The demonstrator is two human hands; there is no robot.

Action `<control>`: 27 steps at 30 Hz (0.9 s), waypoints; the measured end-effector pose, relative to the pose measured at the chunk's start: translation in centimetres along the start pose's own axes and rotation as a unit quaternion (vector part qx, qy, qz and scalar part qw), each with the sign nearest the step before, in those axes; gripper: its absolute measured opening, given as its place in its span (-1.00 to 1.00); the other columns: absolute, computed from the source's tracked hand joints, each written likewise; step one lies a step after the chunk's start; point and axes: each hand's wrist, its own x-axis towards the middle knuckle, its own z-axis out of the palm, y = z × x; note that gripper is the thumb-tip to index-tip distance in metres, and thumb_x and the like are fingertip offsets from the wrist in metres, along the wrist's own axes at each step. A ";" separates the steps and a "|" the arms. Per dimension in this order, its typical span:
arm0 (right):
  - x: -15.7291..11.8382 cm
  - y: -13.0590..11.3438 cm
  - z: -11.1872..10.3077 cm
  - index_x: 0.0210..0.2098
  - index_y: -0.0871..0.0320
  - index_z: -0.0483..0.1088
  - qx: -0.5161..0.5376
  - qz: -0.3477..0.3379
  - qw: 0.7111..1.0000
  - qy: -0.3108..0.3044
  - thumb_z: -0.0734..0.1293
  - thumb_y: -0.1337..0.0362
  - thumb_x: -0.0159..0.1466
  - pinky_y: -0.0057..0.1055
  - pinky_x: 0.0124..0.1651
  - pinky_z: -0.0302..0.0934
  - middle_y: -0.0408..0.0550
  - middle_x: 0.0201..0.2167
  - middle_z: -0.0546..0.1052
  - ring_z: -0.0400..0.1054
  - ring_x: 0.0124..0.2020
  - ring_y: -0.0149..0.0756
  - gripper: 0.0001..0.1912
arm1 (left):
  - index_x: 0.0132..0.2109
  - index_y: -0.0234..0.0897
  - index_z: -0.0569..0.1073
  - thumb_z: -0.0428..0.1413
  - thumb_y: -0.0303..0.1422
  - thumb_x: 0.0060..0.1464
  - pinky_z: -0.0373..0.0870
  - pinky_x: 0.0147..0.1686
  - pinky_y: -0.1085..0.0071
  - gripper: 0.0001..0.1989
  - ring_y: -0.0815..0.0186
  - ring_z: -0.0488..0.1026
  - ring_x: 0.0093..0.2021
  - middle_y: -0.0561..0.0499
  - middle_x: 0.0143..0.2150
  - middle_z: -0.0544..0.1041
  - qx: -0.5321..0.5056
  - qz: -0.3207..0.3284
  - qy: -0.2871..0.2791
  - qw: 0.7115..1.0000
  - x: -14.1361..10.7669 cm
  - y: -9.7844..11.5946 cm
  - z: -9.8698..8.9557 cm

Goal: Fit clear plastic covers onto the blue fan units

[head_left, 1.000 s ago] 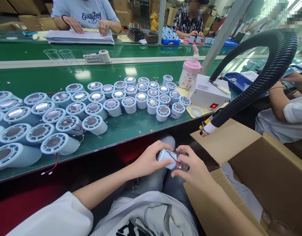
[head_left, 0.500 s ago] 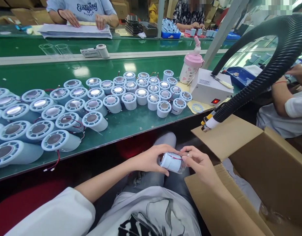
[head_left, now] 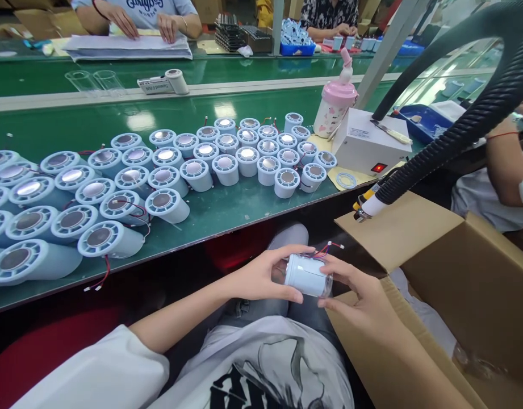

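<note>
Over my lap, a light blue cylindrical housing (head_left: 306, 275) lies on its side between my two hands. My left hand (head_left: 265, 275) wraps the left end, thumb below and fingers over the top. At the other end, my right hand (head_left: 363, 295) grips with fingertips above and thumb beneath, around a clear plastic part (head_left: 328, 286). Thin red and dark wires (head_left: 325, 250) with small white connectors stick up from the top of the housing. On the green bench (head_left: 227, 218) stand several similar light blue housings (head_left: 162, 200), round ends with metallic discs facing up.
An open cardboard box (head_left: 469, 284) with clear plastic inside stands at my right. Above it hangs a black ribbed hose (head_left: 448, 136) with a white nozzle. A grey box with a red switch (head_left: 359, 142) and a pink-lidded cup (head_left: 335, 108) sit behind. Co-workers' hands (head_left: 120, 21) are across the bench.
The housing has turned in my hands, and its wires now rise above it instead of lying along its side. My right hand has moved from pinching at the wires to gripping the right end.
</note>
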 end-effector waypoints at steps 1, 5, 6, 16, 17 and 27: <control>0.0 -0.1 -0.1 0.00 -0.06 0.34 0.012 0.005 1.000 -0.005 0.46 0.32 0.14 -0.18 0.06 0.36 -0.05 0.15 0.38 0.35 0.09 -0.11 -0.55 | 0.24 -0.09 0.25 0.35 -0.39 -0.15 0.38 0.05 0.22 -0.21 0.12 0.39 0.11 -0.13 0.21 0.33 0.015 0.010 -0.001 1.000 -0.1 0.2 0.0; 0.2 -0.6 -0.2 0.01 -0.08 0.31 0.075 0.023 0.997 -0.020 0.48 0.30 0.14 -0.25 0.11 0.32 -0.09 0.14 0.39 0.33 0.10 -0.18 -0.53 | 0.24 -0.09 0.27 0.35 -0.39 -0.14 0.34 0.11 0.22 -0.22 0.10 0.36 0.17 -0.14 0.23 0.34 0.059 0.046 -0.005 0.997 -0.3 1.0 0.0; 0.2 -0.8 -0.3 0.00 -0.07 0.31 0.088 0.028 0.995 -0.025 0.48 0.29 0.15 -0.27 0.10 0.32 -0.09 0.12 0.40 0.33 0.10 -0.19 -0.53 | 0.24 -0.09 0.27 0.35 -0.38 -0.13 0.34 0.12 0.22 -0.23 0.10 0.34 0.18 -0.13 0.24 0.33 0.069 0.055 -0.006 0.996 -0.3 1.1 0.0; 0.5 -2.1 -0.7 0.00 0.04 0.29 0.208 0.128 0.969 -0.048 0.47 0.21 0.14 -0.27 -0.06 0.36 0.02 0.02 0.42 0.40 -0.07 -0.17 -0.53 | 0.24 -0.09 0.29 0.34 -0.35 -0.13 0.33 0.13 0.23 -0.24 0.08 0.26 0.24 -0.15 0.26 0.32 0.125 0.085 -0.014 0.988 -0.5 1.7 -0.2; 0.5 -2.1 -0.6 0.00 0.04 0.28 0.223 0.134 0.964 -0.051 0.46 0.21 0.15 -0.26 -0.07 0.36 0.02 0.01 0.42 0.40 -0.08 -0.17 -0.53 | 0.24 -0.09 0.28 0.34 -0.36 -0.13 0.33 0.13 0.23 -0.24 0.09 0.26 0.24 -0.15 0.25 0.32 0.128 0.090 -0.016 0.988 -0.5 1.8 -0.2; 1.2 -1.8 -0.3 -0.07 0.11 0.23 0.319 0.195 0.925 -0.069 0.40 0.02 0.19 -0.39 -0.32 0.39 -0.08 -0.26 0.48 0.43 -0.36 -0.34 -0.55 | 0.24 -0.10 0.28 0.34 -0.34 -0.13 0.32 0.14 0.21 -0.23 0.09 0.27 0.23 -0.15 0.24 0.34 0.151 0.081 -0.017 0.985 -0.5 1.9 -0.3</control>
